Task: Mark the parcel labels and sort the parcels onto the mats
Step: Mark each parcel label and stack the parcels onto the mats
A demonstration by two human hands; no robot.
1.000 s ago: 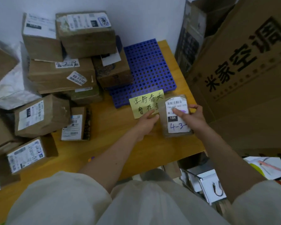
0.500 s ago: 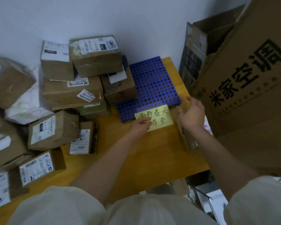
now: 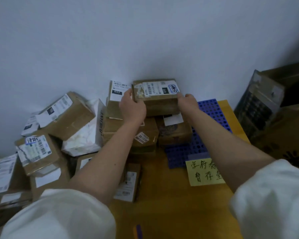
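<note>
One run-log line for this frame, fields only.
phase: pick from stack | left hand: grips top parcel left end | right hand: grips its right end | blue mat: partly bare

**Brown parcels, blue mat, yellow note**

We see brown cardboard parcels (image 3: 155, 99) bearing white labels (image 3: 160, 87) with black barcodes and blue handwriting. The mat (image 3: 212, 111) is blue, gridded with holes. A yellow note (image 3: 204, 171) carries black characters on the orange-yellow table (image 3: 171, 204).
</note>
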